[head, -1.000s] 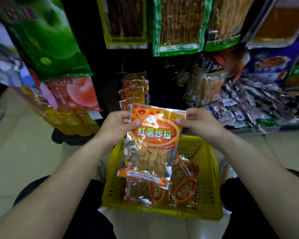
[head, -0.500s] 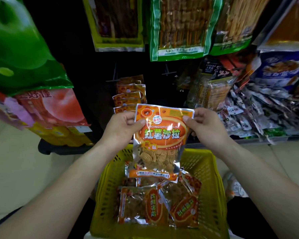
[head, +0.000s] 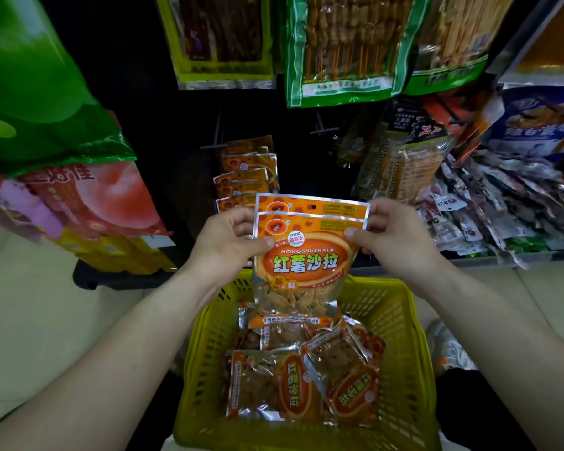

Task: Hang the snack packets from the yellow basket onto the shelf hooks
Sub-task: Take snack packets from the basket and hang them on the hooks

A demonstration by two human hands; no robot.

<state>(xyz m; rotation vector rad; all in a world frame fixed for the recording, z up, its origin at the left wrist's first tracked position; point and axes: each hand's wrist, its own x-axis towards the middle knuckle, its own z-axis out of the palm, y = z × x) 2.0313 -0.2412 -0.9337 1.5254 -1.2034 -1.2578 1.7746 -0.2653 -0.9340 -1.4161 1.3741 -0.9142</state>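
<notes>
Closest in, between the person's forearms, the yellow basket (head: 414,369) sits low with several orange snack packets (head: 293,385) lying flat in it. Just above its far rim, the left hand (head: 228,245) and the right hand (head: 394,239) each pinch a top corner of a pair of packets (head: 306,265) held upright, thumbs on the front one, while the back one peeks out above it with its hanging hole showing. Beyond them, hung packets (head: 248,170) of the same kind line a shelf hook against the dark back panel, a bare hook (head: 323,128) stands to their right, and larger green-edged bags (head: 345,47) hang higher up.
</notes>
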